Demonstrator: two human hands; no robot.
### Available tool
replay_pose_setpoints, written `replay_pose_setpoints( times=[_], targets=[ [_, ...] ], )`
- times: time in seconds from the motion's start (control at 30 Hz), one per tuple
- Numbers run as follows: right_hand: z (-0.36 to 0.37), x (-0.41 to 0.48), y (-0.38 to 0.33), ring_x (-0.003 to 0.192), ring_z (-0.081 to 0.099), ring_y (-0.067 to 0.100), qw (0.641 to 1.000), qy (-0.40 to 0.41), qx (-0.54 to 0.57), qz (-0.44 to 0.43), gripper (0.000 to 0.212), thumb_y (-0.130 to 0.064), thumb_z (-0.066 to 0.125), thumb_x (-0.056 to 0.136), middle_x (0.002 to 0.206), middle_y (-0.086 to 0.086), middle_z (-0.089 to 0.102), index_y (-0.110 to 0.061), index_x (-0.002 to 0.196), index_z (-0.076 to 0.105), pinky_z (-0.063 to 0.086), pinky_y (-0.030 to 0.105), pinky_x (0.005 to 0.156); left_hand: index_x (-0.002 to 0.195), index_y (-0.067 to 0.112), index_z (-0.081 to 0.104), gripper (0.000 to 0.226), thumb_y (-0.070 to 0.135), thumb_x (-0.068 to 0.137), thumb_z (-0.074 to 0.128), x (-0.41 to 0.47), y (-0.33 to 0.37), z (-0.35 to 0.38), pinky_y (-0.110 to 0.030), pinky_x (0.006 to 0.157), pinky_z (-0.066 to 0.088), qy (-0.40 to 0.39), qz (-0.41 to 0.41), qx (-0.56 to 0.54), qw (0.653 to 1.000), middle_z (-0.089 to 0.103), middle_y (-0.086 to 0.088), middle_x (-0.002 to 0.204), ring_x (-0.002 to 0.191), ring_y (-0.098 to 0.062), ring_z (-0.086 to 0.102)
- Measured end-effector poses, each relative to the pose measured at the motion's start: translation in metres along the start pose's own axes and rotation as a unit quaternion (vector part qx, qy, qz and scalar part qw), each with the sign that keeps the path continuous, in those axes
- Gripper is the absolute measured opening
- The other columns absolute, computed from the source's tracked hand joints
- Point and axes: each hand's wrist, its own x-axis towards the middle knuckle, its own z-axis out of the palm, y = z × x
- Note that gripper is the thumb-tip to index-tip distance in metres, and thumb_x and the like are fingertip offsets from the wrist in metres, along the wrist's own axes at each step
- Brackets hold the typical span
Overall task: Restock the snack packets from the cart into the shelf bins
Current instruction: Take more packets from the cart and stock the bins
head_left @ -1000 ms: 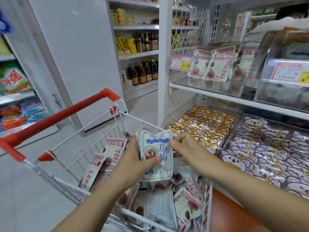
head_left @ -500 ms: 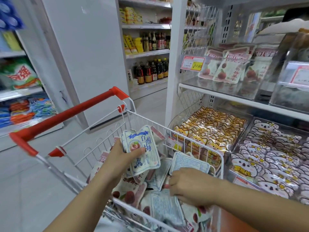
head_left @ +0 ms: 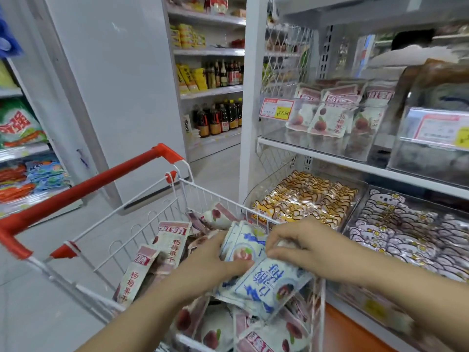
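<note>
A white wire cart [head_left: 177, 196] with a red handle [head_left: 83, 186] holds several snack packets, red-and-white ones [head_left: 170, 245] and blue-and-white ones. Over the cart, my left hand [head_left: 213, 260] grips a small stack of blue-and-white packets [head_left: 241, 247], thumb on top. My right hand [head_left: 302, 245] pinches another blue-and-white packet [head_left: 269, 283] and lays it against that stack. On the right, a clear shelf bin [head_left: 317, 146] holds upright red-and-white packets [head_left: 330, 120].
Below that shelf, open bins hold yellow bear-print sweets [head_left: 309, 196] and pink-and-white packets [head_left: 406, 229]. A white pillar [head_left: 251, 97] stands between the cart and the shelf. Bottles and yellow packs [head_left: 215, 97] fill shelves further back. More goods line the left shelf [head_left: 22, 158].
My right hand has come up out of the cart with a second blue-and-white packet and met the stack that my left hand holds. The view has shifted slightly left and closer.
</note>
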Motion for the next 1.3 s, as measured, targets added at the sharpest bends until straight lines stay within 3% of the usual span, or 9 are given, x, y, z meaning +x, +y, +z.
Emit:
replay_pose_setpoints(
  times=[0.2, 0.4, 0.6, 0.67, 0.73, 0.9, 1.03, 1.17, 1.3],
  targets=[
    [0.001, -0.006, 0.010, 0.100, 0.051, 0.001, 0.994, 0.084, 0.048, 0.047, 0.012, -0.040, 0.074, 0.086, 0.094, -0.009, 0.064, -0.046, 0.081, 0.065, 0.043, 0.030, 0.092, 0.129, 0.017, 0.057, 0.042, 0.027, 0.090, 0.069, -0.002, 0.007, 0.031, -0.050, 0.100, 0.053, -0.067, -0.021, -0.130, 0.989, 0.074, -0.012, 0.116, 0.110, -0.031, 0.071],
    [0.001, -0.013, 0.005, 0.096, 0.051, -0.002, 0.994, 0.086, 0.034, 0.051, 0.011, -0.051, 0.069, 0.083, 0.091, -0.012, 0.063, -0.052, 0.076, 0.061, 0.042, 0.026, 0.089, 0.135, 0.030, 0.046, 0.067, 0.029, 0.080, 0.084, 0.000, 0.018, 0.050, -0.012, 0.088, 0.051, -0.074, 0.032, -0.033, 0.996, 0.071, 0.026, 0.113, 0.106, 0.009, 0.065],
    [-0.010, -0.018, 0.000, 0.092, 0.062, -0.008, 0.977, 0.150, 0.123, 0.088, 0.012, -0.029, 0.076, 0.087, 0.090, -0.022, 0.071, -0.036, 0.080, 0.069, 0.044, 0.013, 0.084, 0.139, 0.023, 0.055, 0.071, 0.056, 0.079, 0.074, 0.005, 0.023, 0.054, -0.026, 0.076, 0.056, -0.106, -0.058, -0.197, 0.973, 0.069, -0.006, 0.130, 0.117, -0.019, 0.067],
    [-0.009, -0.019, 0.000, 0.090, 0.063, -0.007, 0.969, 0.173, 0.137, 0.108, 0.015, -0.028, 0.076, 0.087, 0.090, -0.023, 0.070, -0.036, 0.077, 0.068, 0.046, 0.019, 0.082, 0.131, 0.012, 0.064, 0.058, 0.044, 0.085, 0.078, 0.007, 0.021, 0.059, -0.034, 0.089, 0.052, -0.184, -0.065, -0.312, 0.930, 0.069, -0.015, 0.126, 0.113, -0.026, 0.067],
    [-0.008, -0.018, 0.002, 0.088, 0.066, 0.002, 0.954, 0.199, 0.174, 0.138, 0.016, -0.027, 0.076, 0.087, 0.091, -0.025, 0.069, -0.036, 0.076, 0.068, 0.051, 0.029, 0.081, 0.109, -0.005, 0.072, 0.066, 0.019, 0.054, 0.101, 0.000, 0.030, 0.069, -0.033, 0.084, 0.055, -0.203, -0.046, -0.394, 0.895, 0.073, -0.020, 0.102, 0.090, -0.024, 0.073],
    [-0.005, -0.017, 0.006, 0.089, 0.071, 0.019, 0.835, 0.387, 0.328, 0.212, 0.014, -0.024, 0.073, 0.090, 0.092, -0.011, 0.075, -0.031, 0.079, 0.072, 0.057, 0.047, 0.084, 0.078, -0.009, 0.074, 0.007, -0.004, 0.073, 0.075, 0.007, 0.035, 0.073, -0.028, 0.047, 0.056, -0.051, -0.051, -0.402, 0.913, 0.072, -0.023, 0.068, 0.052, -0.022, 0.071],
    [0.015, -0.012, 0.009, 0.099, 0.070, 0.028, 0.702, 0.457, 0.466, 0.285, 0.007, -0.018, 0.073, 0.090, 0.098, 0.004, 0.076, -0.024, 0.086, 0.074, 0.054, 0.052, 0.094, 0.117, 0.004, 0.070, 0.032, 0.025, 0.103, 0.050, 0.012, 0.019, 0.068, -0.040, 0.071, 0.062, 0.067, -0.030, -0.422, 0.904, 0.075, -0.019, 0.110, 0.095, -0.031, 0.075],
    [0.032, -0.013, -0.009, 0.085, 0.074, 0.024, 0.752, 0.340, 0.496, 0.269, 0.032, -0.011, 0.078, 0.084, 0.090, 0.006, 0.076, -0.018, 0.112, 0.063, 0.058, 0.041, 0.079, 0.132, 0.009, 0.060, 0.047, 0.042, 0.102, 0.046, 0.005, 0.021, 0.069, -0.043, 0.076, 0.062, 0.100, 0.020, -0.385, 0.917, 0.073, -0.019, 0.117, 0.105, -0.036, 0.072],
    [0.036, -0.018, -0.019, 0.088, 0.075, 0.022, 0.831, 0.255, 0.421, 0.259, 0.064, -0.010, 0.085, 0.076, 0.097, 0.003, 0.076, -0.030, 0.127, 0.050, 0.056, 0.051, 0.091, 0.141, 0.016, 0.047, 0.069, 0.042, 0.085, 0.077, 0.002, 0.017, 0.066, -0.057, 0.096, 0.054, 0.130, 0.046, -0.358, 0.924, 0.069, -0.016, 0.125, 0.108, -0.038, 0.070]
  ],
)
